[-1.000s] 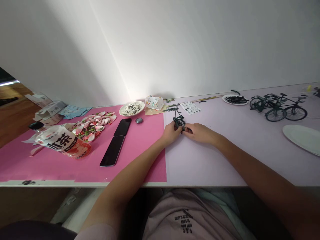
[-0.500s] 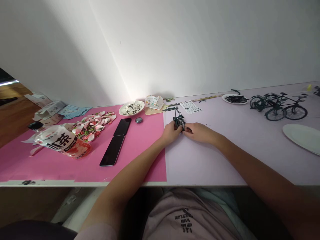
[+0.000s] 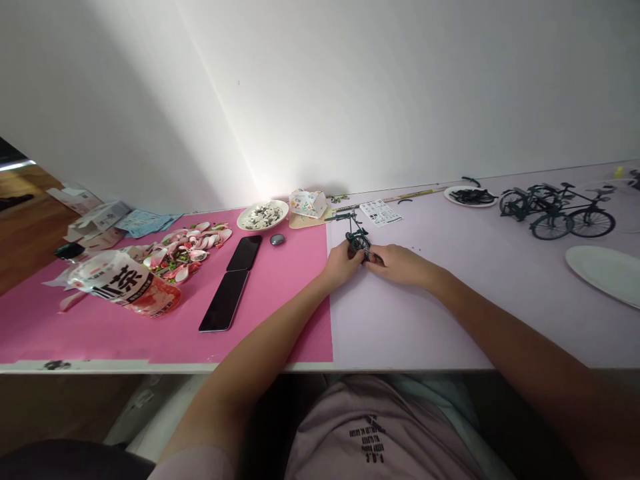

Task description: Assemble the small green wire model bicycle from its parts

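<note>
A small dark green model bicycle [image 3: 358, 239] is between my hands, over the pale lilac part of the table. Its frame points away from me, toward the wall. My left hand [image 3: 343, 264] is closed on its near left side, by the wheel. From the right, my right hand [image 3: 395, 264] pinches the same near end. The fingertips of both hands almost meet there and hide part of the wheel. A printed parts sheet [image 3: 381, 213] lies just beyond the model.
Finished-looking model bicycles [image 3: 570, 213] stand at the right, near a plate of black parts [image 3: 471, 196] and a white plate [image 3: 605, 270]. On the pink side are two phones [image 3: 225, 300], a drink bottle [image 3: 127, 285], pink petal-like pieces [image 3: 193, 250] and a bowl of white pieces [image 3: 263, 217].
Almost nothing differs. The model bicycle has tilted very slightly between my fingers, and both hands stay in the same place.
</note>
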`<state>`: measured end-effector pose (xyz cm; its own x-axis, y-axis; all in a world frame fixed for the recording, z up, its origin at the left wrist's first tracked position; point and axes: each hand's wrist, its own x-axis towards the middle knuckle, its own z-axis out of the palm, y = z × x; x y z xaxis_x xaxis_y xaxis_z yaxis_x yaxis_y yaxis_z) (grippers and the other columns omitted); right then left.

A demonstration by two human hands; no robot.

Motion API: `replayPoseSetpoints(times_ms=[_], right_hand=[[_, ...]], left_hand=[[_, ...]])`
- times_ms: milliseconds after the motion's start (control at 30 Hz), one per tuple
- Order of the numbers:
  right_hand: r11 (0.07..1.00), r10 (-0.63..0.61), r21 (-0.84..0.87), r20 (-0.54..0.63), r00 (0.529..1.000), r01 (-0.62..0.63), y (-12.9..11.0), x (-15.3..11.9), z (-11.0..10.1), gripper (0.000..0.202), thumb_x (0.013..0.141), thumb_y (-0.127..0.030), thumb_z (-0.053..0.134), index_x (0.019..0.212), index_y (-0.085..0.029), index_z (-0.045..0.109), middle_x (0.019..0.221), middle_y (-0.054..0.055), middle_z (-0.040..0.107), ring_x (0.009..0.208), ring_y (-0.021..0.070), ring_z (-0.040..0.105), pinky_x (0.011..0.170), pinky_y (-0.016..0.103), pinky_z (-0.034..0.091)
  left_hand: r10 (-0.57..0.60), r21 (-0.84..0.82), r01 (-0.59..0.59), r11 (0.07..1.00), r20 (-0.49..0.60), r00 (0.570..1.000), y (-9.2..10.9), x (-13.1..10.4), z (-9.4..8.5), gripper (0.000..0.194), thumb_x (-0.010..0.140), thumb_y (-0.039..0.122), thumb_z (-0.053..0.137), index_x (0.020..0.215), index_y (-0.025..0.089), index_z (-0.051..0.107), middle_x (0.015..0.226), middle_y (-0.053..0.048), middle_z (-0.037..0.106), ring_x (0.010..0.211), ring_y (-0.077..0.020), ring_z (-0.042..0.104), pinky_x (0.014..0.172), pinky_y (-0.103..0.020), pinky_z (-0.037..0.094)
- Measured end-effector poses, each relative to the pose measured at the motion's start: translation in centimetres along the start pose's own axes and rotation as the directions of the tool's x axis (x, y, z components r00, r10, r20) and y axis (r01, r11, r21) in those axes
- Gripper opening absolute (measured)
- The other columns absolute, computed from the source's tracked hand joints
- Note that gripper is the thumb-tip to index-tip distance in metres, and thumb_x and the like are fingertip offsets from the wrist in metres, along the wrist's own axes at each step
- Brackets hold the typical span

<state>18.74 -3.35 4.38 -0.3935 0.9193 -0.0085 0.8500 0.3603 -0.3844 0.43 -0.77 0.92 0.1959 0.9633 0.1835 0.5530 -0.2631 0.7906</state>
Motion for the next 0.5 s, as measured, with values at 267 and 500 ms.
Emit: replayPoseSetpoints(times_ms=[267, 500], right_hand=[[1.0, -0.001, -0.005, 0.009, 1.0, 0.001, -0.17, -0.13, -0.1, 0.021, 0.096, -0.041, 0.053, 0.085, -0.024, 0.052, 0.086, 0.004, 0.069, 0.066, 0.0185, 0.058, 0.059, 0.029, 0.035], [1.0, -0.002, -0.005, -0.001, 1.0, 0.002, -0.02, -0.04, 0.05, 0.021, 0.096, -0.041, 0.055, 0.085, -0.023, 0.053, 0.086, 0.005, 0.07, 0.064, 0.0177, 0.056, 0.058, 0.029, 0.034]], left_hand=[[-0.003, 0.007, 0.003, 1.0, -0.003, 1.0, 0.16, -0.11, -0.08, 0.016, 0.093, 0.028, 0.061, 0.082, 0.018, 0.053, 0.074, -0.001, 0.061, 0.067, -0.0139, 0.051, 0.063, -0.026, 0.036], [-0.002, 0.017, 0.002, 1.0, -0.008, 1.0, 0.07, -0.01, -0.01, 0.017, 0.092, 0.029, 0.061, 0.081, 0.019, 0.052, 0.074, -0.001, 0.061, 0.067, -0.0143, 0.051, 0.063, -0.027, 0.036]])
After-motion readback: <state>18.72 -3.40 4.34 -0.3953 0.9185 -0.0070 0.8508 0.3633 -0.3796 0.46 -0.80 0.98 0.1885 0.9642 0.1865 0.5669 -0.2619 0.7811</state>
